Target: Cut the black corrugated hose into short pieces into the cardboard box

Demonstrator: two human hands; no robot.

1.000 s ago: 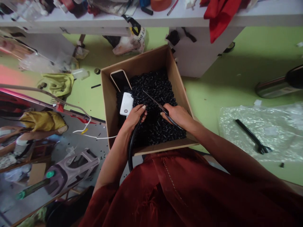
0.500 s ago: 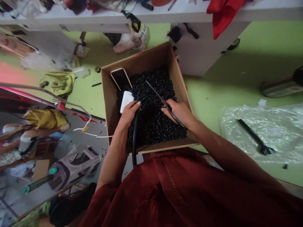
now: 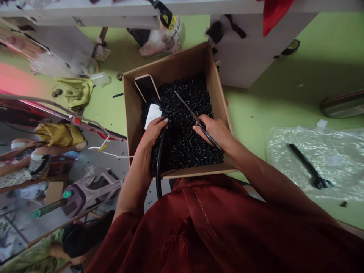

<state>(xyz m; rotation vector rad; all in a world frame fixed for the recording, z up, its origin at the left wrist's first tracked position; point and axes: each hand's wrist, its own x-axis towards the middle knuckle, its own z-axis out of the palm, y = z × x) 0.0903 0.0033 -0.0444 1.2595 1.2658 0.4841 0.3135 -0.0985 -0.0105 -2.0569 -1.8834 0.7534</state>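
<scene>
My left hand (image 3: 155, 131) is closed round a black ribbed tube (image 3: 160, 159), which runs down over the box's near edge toward my lap. In my right hand (image 3: 216, 131) is a pair of scissors (image 3: 186, 107), its dark blades pointing up and left over the box and its black handles in my fingers. The blades are apart from the tube. Below both hands, the cardboard box (image 3: 131, 110) holds many short black cut pieces (image 3: 189, 149). A phone (image 3: 148, 88) leans on the box's left wall, and a white block (image 3: 153, 113) lies just beyond my left hand.
Right of the box, clear plastic sheeting (image 3: 301, 178) lies under a black tool (image 3: 308, 165), near a metal flask (image 3: 341, 104). A white cable (image 3: 122, 156) reaches the box's left side. At left are a plastic stool (image 3: 99, 193) and a seated person (image 3: 36, 159). A shelf (image 3: 113, 21) spans the far side.
The view has shifted slightly, so the box and surroundings sit a little differently. My left hand has tilted slightly on the tube; both hands keep their holds.
</scene>
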